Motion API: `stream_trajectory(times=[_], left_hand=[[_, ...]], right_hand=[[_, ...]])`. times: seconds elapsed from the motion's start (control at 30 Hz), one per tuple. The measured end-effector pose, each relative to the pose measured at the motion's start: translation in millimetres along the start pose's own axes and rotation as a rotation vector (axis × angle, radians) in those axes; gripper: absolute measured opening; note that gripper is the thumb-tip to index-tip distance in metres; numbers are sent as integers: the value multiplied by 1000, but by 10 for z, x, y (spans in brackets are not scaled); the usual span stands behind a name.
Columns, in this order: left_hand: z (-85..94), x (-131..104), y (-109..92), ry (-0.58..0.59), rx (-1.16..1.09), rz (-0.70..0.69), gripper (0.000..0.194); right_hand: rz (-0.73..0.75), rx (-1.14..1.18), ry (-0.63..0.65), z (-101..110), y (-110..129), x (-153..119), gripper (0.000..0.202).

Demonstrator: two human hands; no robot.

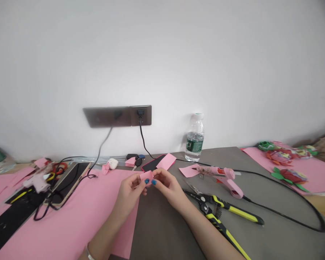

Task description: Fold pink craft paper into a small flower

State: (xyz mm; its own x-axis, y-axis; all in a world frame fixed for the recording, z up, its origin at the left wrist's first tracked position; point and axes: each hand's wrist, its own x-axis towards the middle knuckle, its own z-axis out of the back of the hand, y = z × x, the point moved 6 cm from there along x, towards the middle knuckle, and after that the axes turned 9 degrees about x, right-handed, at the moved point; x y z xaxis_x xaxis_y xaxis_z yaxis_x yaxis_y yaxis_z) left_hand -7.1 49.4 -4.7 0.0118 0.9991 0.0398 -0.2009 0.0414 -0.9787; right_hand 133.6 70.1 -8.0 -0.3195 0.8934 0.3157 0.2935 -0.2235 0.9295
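A small piece of pink paper (147, 176) is pinched between both my hands just above the table. My left hand (130, 193) grips its left end and my right hand (168, 186) grips its right end, thumbs with blue nails on top. A large pink sheet (70, 220) lies under and left of my left hand. Right of my right hand lie yellow-handled pliers (227, 211) and a pink glue gun (224, 178).
Grey table (162, 231) against a white wall with a socket strip (117, 116). A water bottle (195, 138) stands at the back. A phone (153, 164) with pink scraps, a second glue gun (36, 182), cables at left, paper flowers (285, 159) at right.
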Motion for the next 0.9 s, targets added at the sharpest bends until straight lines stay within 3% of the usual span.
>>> stream_trajectory(times=[0.13, 0.3, 0.6, 0.9], left_hand=[[4, 13, -22, 61, 28, -33, 30], [14, 7, -44, 79, 26, -67, 26], [50, -29, -17, -107, -68, -15, 23], [-4, -97, -107, -133, 21, -107, 16]], right_hand=[[110, -37, -55, 72, 80, 5, 24], [160, -150, -3, 43, 128, -11, 9], [52, -189, -9, 17, 80, -24, 13], [75, -220, -21, -4, 88, -39, 11]])
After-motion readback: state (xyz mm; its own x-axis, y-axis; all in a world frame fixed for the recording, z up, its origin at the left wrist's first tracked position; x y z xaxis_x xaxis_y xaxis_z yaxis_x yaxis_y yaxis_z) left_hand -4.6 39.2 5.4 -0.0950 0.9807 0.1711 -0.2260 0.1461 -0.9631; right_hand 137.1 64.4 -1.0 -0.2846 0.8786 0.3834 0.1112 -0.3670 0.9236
